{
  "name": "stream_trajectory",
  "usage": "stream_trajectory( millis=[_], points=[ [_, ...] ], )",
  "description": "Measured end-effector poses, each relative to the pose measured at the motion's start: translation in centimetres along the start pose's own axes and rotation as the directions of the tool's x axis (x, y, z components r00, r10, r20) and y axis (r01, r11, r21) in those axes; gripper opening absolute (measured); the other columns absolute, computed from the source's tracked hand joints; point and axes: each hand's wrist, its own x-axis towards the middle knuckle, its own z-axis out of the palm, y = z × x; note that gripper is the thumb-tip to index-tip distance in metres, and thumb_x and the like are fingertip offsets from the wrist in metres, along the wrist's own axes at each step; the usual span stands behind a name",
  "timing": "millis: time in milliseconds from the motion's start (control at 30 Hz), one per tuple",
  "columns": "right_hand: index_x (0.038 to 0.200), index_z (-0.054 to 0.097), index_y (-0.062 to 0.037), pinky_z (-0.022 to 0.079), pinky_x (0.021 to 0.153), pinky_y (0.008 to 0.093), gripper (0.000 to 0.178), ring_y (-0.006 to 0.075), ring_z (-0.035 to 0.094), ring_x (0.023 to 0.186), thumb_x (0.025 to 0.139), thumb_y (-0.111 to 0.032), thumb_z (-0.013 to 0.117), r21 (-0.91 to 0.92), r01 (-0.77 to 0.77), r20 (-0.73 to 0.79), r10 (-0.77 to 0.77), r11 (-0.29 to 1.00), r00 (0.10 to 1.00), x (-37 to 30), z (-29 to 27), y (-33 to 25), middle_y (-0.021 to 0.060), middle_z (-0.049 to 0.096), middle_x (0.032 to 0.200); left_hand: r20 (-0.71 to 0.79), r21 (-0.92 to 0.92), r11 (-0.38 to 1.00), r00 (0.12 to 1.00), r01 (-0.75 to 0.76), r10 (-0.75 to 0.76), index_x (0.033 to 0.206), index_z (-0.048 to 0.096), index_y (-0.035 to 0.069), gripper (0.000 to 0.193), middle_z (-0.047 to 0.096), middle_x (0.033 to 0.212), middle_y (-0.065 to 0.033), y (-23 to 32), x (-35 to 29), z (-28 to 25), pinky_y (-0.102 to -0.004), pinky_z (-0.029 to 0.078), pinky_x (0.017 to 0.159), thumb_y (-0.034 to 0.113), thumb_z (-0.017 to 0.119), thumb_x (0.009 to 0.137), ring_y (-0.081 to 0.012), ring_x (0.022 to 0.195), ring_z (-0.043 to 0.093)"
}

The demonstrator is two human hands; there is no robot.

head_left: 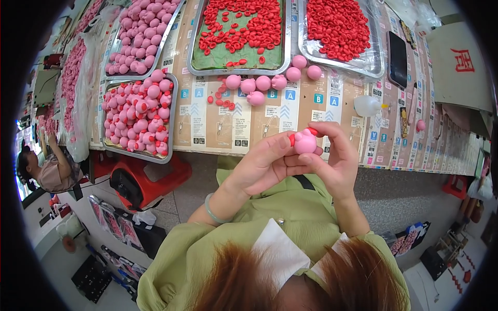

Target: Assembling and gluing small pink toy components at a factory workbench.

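Observation:
Between my two hands, just over the table's near edge, is a small round pink pig figure (306, 144) with little ears. My left hand (265, 163) is closed on it, its thumb by a red ring-shaped piece (292, 140) at the figure's left side. Closed from the other side, my right hand (336, 158) has its index fingertip by a second red piece (313, 131) and its thumb below. Fingers partly hide the figure's underside. Beyond my hands lie several loose pink figures (256, 98) and a few red pieces (223, 102).
Two metal trays hold red pieces (244, 26) (340, 28). At left, one tray has plain pink figures (140, 44), another figures with red parts (137, 119). A white bottle (368, 105) and a phone (397, 59) lie right. A red stool (150, 181) stands below; another person (49, 166) sits far left.

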Motion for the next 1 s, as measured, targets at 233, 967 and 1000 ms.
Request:
stream_trajectory(
  millis=[233,967,1000],
  points=[
    [0.09,0.055,0.0001,0.038,0.078,0.031,0.034,0.023,0.049,0.089,0.06,-0.01,0.068,-0.063,0.034,-0.006,-0.034,0.997,0.999,0.7,0.6,-0.1,0.0113,0.052,0.093,-0.092,-0.058,0.998,0.996,0.008,-0.014,0.12,0.033,0.001,0.046,0.047,0.111,-0.016,0.4,-0.7,0.0,-0.0387,0.038,0.089,0.028,0.044,0.085,-0.0216,0.103,0.049],
    [0.108,0.045,0.0025,0.036,0.082,0.0241,0.029,0.0131,0.047,0.094,0.08,0.0,0.047,0.092,-0.116,-0.161,0.129,0.989,0.978,-0.6,-1.1,1.0,0.0066,0.049,0.102,0.056,0.817,-0.112,0.117,0.565,0.992,0.104,0.052,-0.001,0.04,0.056,0.098,-0.0118,23.2,-18.9,-14.7,-0.0268,0.04,0.079,0.026,0.059,0.076,-0.016,0.089,0.052],
    [0.108,0.045,0.0025,0.036,0.082,0.0241,0.029,0.0131,0.047,0.094,0.08,0.0,0.047,0.077,-0.122,-0.191,0.134,0.99,0.972,-0.8,-1.3,1.3,0.0066,0.049,0.102,0.195,0.756,-0.211,0.095,0.619,0.976,0.104,0.052,-0.001,0.037,0.056,0.098,-0.0108,22.9,-18.0,-13.5,-0.0261,0.041,0.078,0.024,0.057,0.078,-0.0149,0.089,0.052]
  ],
)
